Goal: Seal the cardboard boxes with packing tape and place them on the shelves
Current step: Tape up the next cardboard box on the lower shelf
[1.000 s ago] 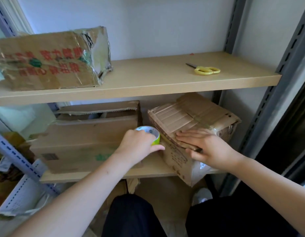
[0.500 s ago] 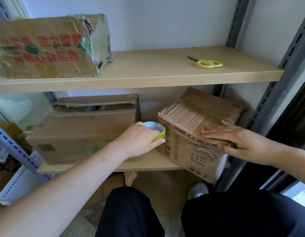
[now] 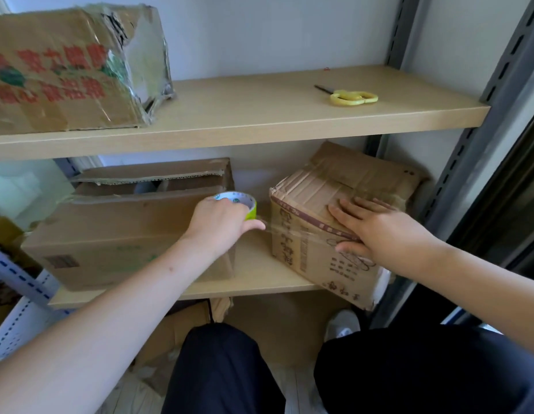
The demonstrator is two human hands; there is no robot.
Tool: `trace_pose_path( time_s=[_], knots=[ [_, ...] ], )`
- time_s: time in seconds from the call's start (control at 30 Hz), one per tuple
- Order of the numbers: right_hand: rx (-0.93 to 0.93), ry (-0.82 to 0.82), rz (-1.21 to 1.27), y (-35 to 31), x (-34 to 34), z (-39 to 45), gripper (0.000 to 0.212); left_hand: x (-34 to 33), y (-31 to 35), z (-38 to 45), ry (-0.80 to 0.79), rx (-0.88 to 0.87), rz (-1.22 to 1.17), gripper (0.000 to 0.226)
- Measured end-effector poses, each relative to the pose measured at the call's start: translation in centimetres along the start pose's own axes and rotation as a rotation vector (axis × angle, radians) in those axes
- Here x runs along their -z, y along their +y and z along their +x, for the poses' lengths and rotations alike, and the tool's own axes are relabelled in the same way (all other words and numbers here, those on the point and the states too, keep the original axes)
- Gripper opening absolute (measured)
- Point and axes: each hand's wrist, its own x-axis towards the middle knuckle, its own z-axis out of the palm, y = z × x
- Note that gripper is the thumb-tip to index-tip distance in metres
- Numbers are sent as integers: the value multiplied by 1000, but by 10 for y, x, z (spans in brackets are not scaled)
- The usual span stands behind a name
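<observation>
Starting at nine o'clock, you have a torn, tape-wrapped box (image 3: 71, 70) on the upper shelf (image 3: 259, 127) and an open-flapped carton (image 3: 125, 234) below it on the lower shelf (image 3: 253, 282). Your left hand (image 3: 221, 225) curls round the green-rimmed tape roll (image 3: 242, 204), and a clear glossy strip runs across the narrow gap to the creased small box (image 3: 316, 234). That box overhangs the shelf's front edge at three o'clock; your right hand (image 3: 376, 231) presses it with fingers flat. Yellow scissors (image 3: 351, 97) lie at one o'clock amid bare board.
</observation>
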Motion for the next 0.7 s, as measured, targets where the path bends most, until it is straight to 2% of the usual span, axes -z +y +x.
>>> trace_pose_path(
  time_s=[0.1, 0.17, 0.23, 0.3, 0.47, 0.57, 0.63, 0.7],
  knots=[
    [38, -1, -2, 9, 1, -8, 86, 1, -2, 2, 17, -128, -47, 49],
    [80, 16, 5, 18, -3, -19, 95, 4, -2, -1, -76, -256, -123, 34],
    [140, 115, -6, 28, -4, -27, 87, 5, -2, -3, -153, -333, -119, 26],
    [158, 144, -15, 34, -10, -35, 76, 8, 2, -2, -161, -333, -88, 29],
    [253, 201, 4, 39, -13, -45, 70, 21, 2, 14, -168, -151, -50, 46],
    [272, 154, 52, 45, -12, -47, 67, 29, 4, 19, -177, -189, -33, 45],
    [255, 114, 96, 48, -8, -49, 69, 31, 17, 19, -175, -262, -175, 32],
    [209, 94, 83, 40, 6, -48, 73, 27, 29, 25, -194, -320, -337, 35]
  ],
)
